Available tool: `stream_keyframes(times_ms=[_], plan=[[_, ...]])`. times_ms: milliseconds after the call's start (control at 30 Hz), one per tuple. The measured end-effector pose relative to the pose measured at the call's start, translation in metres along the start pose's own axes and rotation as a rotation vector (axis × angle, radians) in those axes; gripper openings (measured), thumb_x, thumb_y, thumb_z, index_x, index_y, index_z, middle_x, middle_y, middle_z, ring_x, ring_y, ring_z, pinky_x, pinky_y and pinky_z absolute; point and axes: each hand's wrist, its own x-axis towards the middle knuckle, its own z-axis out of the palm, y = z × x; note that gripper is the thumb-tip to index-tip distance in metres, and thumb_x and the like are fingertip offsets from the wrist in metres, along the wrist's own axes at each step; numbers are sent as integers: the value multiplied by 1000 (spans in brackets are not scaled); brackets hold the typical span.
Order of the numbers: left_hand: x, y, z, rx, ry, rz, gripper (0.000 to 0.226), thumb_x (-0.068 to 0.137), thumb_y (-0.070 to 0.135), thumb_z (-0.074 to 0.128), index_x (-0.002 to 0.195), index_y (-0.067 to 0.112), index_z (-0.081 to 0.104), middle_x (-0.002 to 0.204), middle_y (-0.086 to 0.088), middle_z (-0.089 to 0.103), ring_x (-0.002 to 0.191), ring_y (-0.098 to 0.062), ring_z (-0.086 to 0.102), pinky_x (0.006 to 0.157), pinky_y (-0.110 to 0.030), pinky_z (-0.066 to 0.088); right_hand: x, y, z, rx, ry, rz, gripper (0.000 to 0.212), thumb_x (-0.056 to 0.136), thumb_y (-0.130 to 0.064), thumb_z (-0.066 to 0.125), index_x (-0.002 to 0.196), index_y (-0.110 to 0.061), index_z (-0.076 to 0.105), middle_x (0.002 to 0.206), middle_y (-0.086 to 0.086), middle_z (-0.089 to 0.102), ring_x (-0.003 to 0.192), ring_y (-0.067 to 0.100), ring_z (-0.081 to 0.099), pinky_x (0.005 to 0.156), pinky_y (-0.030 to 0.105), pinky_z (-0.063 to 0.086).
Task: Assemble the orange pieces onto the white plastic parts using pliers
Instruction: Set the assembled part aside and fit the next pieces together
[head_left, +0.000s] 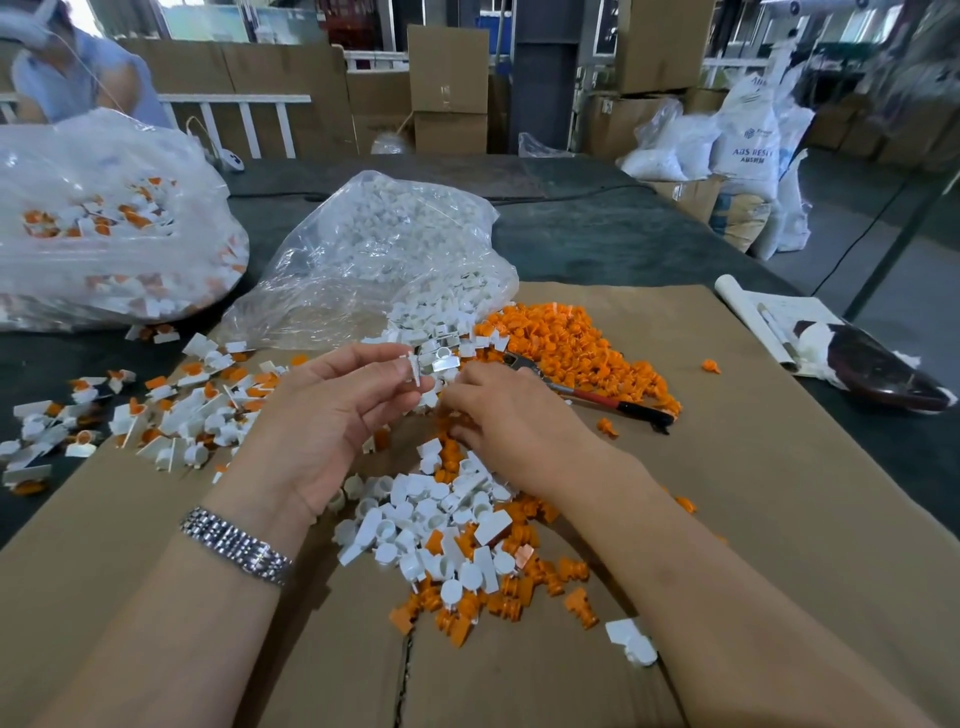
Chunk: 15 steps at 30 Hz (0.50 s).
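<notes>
Left hand (332, 410) raised, palm up, pinching one white plastic part (415, 366) at thumb and fingertips; flat tab appears to run roughly upright, though part too small to read well. Right hand (511, 421) palm down just right of it, fingers curled into orange pieces (566, 343); cannot tell if anything caught yet. Orange heap lies directly beyond and right of right hand, so right hand nearer for next pick. Pliers (597, 397) w/ red-black handles lie untouched just right of right hand, long axis slanting away-left to near-right, handles toward right. Mixed loose pile (457, 545) between forearms. Done pieces (171, 410) left of left hand, on cardboard (753, 467) over counter (597, 239).
</notes>
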Motion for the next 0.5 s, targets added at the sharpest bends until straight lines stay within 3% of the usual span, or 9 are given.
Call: stream_keyframes(times_ms=[167,367,500], plan=[[-1,2,-1,-87,-75,-66,19,77,7,73,92,10,84,102,-16,79,98,-26,77,71,-23,62,-2,-3,-5,3,5,14,28,104,-32,49,123,-21,66,116,1,56,113,22,50,97,43,38],[1,2,-2,-119,-125,-102,22,81,7,72,100,10,83,106,-16,78,95,-21,78,71,-21,61,-3,-8,-10,122,32,-55,18,99,-22,60,111,-16,72,106,2,64,100,21,58,80,34,46],[3,2,-4,-137,-123,-111,24,81,8,74,103,8,82,107,-18,78,94,-20,78,71,-21,61,-4,-10,-11,134,14,-81,23,101,-16,57,119,-21,70,115,2,63,104,22,59,85,39,49]])
